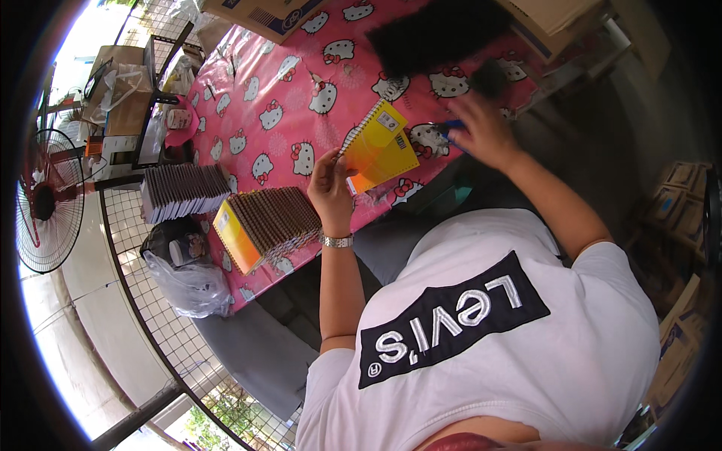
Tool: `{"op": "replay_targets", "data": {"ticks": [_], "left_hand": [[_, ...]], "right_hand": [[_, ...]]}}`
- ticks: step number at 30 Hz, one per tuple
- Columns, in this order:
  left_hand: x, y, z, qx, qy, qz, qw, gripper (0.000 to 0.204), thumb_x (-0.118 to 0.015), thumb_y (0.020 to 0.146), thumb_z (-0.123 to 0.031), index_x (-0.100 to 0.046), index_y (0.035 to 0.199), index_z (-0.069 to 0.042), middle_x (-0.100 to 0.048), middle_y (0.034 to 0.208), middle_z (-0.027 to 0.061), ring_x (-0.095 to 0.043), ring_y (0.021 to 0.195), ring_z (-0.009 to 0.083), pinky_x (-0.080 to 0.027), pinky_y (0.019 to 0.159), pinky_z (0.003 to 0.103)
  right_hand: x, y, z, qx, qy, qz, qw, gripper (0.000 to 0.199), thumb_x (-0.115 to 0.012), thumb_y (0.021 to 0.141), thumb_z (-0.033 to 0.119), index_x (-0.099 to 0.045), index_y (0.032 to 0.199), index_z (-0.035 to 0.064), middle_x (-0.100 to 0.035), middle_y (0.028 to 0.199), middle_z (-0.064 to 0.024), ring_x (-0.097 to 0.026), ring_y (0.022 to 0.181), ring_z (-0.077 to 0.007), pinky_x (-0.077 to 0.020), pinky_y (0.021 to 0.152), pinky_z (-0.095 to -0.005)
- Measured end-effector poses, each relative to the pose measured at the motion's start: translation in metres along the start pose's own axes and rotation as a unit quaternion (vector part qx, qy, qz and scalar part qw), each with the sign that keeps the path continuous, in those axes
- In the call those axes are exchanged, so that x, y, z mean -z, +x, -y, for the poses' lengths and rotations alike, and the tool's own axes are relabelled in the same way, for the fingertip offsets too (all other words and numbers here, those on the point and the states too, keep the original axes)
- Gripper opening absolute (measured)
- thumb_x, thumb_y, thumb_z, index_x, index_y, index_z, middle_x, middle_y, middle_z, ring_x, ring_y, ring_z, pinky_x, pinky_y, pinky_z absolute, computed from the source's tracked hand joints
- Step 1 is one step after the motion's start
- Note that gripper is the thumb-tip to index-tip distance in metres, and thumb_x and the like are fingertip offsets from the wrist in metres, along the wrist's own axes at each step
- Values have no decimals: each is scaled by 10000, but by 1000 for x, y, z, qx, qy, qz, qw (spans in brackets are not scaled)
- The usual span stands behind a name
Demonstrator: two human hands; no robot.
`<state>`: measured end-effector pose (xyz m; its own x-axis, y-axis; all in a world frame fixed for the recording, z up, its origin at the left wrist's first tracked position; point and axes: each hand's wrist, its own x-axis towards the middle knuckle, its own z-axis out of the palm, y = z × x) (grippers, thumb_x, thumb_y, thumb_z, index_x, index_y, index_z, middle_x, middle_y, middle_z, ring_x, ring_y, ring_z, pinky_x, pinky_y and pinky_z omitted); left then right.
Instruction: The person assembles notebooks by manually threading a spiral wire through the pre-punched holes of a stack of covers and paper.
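Note:
My left hand (329, 184) grips a yellow and orange spiral notebook (389, 146) by its wire-bound edge, fingers closed round it, holding it above the pink patterned table cover (252, 64). To the notebook's right, my right hand (485, 134) is closed round a small hand tool with blue handles (456, 135). Its tip points toward the notebook's right edge; motion blur hides whether it is pliers or a cutter. Beside my left wrist stands a row of similar spiral notebooks (278, 222), packed tightly with a yellow cover facing out.
Farther left is another row of dark-edged notebooks (184, 192). A clear plastic bag (188, 284) hangs at the table's left edge. Cardboard boxes (263, 16) and a black bundle (436, 36) lie at the far side. A fan (47, 199) stands at far left.

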<state>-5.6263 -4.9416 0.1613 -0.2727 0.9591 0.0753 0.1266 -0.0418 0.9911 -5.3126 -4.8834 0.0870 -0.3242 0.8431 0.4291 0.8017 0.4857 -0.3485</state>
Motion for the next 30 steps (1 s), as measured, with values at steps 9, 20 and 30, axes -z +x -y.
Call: {"op": "replay_targets", "data": {"ticks": [9, 20, 30], "left_hand": [[-6, -6, 14, -63, -1, -13, 998, 224, -606, 947, -3, -607, 1166, 44, -674, 967, 62, -651, 838, 105, -571, 719, 257], [-2, -11, 33, -52, -40, -29, 997, 221, -560, 930, 82, -621, 1142, 75, -696, 1001, 89, -651, 893, 109, -526, 805, 243], [-4, -20, 38, -125, 92, -73, 985, 217, -582, 914, 86, -643, 1122, 88, -711, 991, 95, -660, 872, 113, -534, 781, 243]], "right_hand": [[18, 14, 61, -27, 230, -50, 971, 474, -734, 788, 214, -626, 1223, 61, -628, 1110, -106, -587, 1064, -281, -422, 1004, -420], [28, 47, 152, 128, 200, 30, 971, 512, -777, 717, 199, -641, 1185, 43, -607, 1113, -89, -554, 1070, -264, -410, 984, -430], [56, 62, 158, -124, 472, 310, 816, 335, -689, 863, 166, -652, 1144, -13, -647, 1030, -104, -613, 964, -161, -496, 818, -288]]}}
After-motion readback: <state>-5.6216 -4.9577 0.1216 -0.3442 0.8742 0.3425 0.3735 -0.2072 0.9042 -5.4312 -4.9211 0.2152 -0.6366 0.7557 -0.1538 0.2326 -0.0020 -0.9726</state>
